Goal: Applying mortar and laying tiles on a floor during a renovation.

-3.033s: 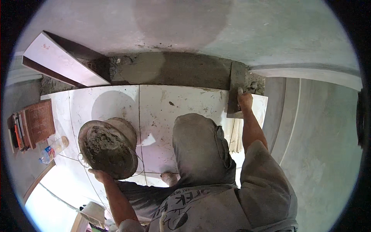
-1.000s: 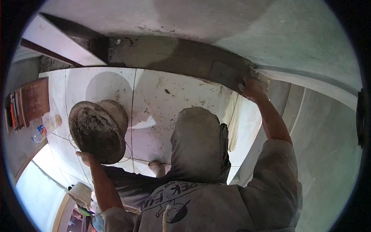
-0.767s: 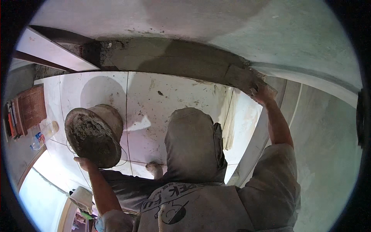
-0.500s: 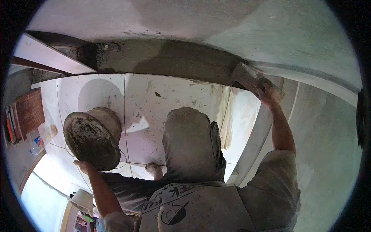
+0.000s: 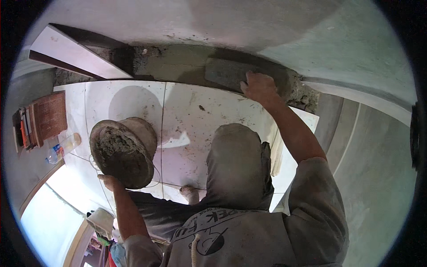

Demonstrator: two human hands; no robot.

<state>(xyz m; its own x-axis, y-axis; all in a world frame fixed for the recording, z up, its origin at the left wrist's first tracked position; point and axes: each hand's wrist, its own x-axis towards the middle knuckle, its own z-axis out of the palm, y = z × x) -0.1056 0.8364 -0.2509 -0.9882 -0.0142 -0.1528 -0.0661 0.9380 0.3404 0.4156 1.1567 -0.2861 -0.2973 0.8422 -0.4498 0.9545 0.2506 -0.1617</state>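
My right hand (image 5: 260, 87) is closed on a flat, grey plastering trowel (image 5: 226, 72). Its blade lies against the band of wet grey mortar (image 5: 178, 60) along the foot of the wall. Rough, uneven mortar (image 5: 304, 95) shows at the band's right end. At the lower left, my left hand (image 5: 111, 181) grips the near rim of a dirty bucket (image 5: 144, 129). The bucket is tilted toward me on the tiles, with lumpy grey mortar (image 5: 116, 147) inside. The trowel's handle is hidden under my right hand.
White floor tiles (image 5: 184, 113) carry mortar spatters. A white board-like piece (image 5: 84, 53) leans at the far left. Along the left side are a brown textured panel (image 5: 50, 116) and a plastic bottle (image 5: 64, 147). My bent knee (image 5: 235, 164) is between bucket and right wall.
My right hand has swept the trowel left along the mortar band, away from the right corner. My left hand stays on the bucket rim. The whole view has shifted slightly.
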